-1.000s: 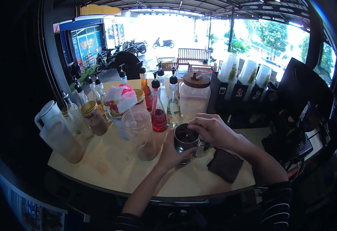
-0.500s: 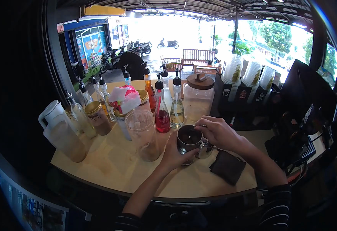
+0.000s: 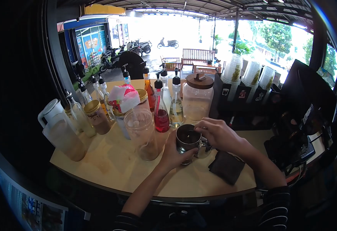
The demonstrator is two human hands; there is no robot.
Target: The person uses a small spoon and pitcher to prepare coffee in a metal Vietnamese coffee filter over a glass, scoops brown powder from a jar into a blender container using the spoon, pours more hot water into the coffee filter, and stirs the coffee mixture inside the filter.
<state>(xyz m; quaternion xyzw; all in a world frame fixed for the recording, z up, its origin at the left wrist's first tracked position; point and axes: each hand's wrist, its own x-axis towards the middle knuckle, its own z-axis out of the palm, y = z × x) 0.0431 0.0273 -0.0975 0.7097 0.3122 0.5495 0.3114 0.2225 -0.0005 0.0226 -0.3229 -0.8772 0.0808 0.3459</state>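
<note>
A metal cup [image 3: 187, 143] with dark contents stands upright over the counter's front part. Wrapped around its left side and front is my left hand [image 3: 171, 154]. My right hand [image 3: 216, 133] is closed in a pinch at the cup's right rim; whatever its fingers grip is hidden. Just right of the cup, below my right hand, is a shiny metal pitcher [image 3: 204, 149], partly covered. A folded dark cloth [image 3: 227, 167] lies on the counter under my right forearm. Left of my left hand stands a tall clear plastic jar [image 3: 140, 134].
Syrup bottles with pump tops, including a red one [image 3: 162, 120], line the back of the wooden counter [image 3: 110, 169]. A lidded clear jar [image 3: 198, 102] stands behind the cup. Plastic cup stacks [image 3: 250, 73] sit in a black holder. A jug [image 3: 62, 134] is at left.
The right hand has shifted slightly at the cup's rim, its fingers still pinched. The left hand keeps its hold, and the whole view has moved a little.
</note>
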